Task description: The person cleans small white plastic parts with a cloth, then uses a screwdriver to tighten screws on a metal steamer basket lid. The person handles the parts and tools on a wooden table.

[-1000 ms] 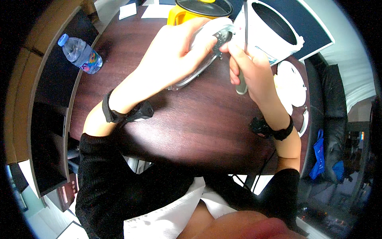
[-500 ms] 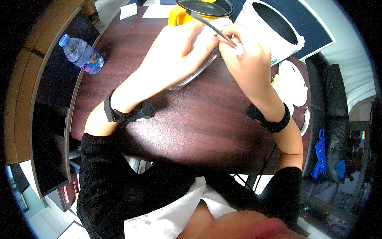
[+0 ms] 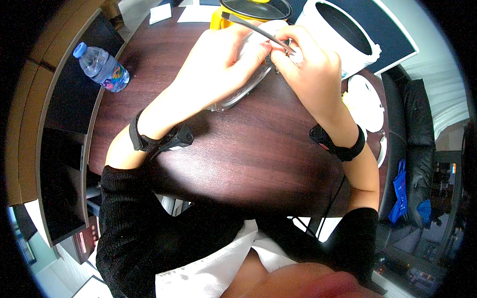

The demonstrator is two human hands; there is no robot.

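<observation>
Both my hands are together over the far middle of the dark wooden table. My left hand grips a white rounded object with a clear, shiny rim; the palm and fingers cover much of it. Pinched in the closed fingers of my right hand is a thin dark flat-tipped tool, with a bit of white at the fingers. Its flat end points up and left across the white object. My left thumb almost meets the right fingertips, and the contact point there is hidden.
Beyond my hands stand a yellow container with a black top and a white open cylindrical housing. White round parts lie at the right edge. A water bottle is at the left. Black cables hang at the near edge.
The tool has shifted slightly left, its flat end moving outward. My right hand has turned a little, and its wrist sits slightly farther right. The left hand has barely moved and keeps its grip.
</observation>
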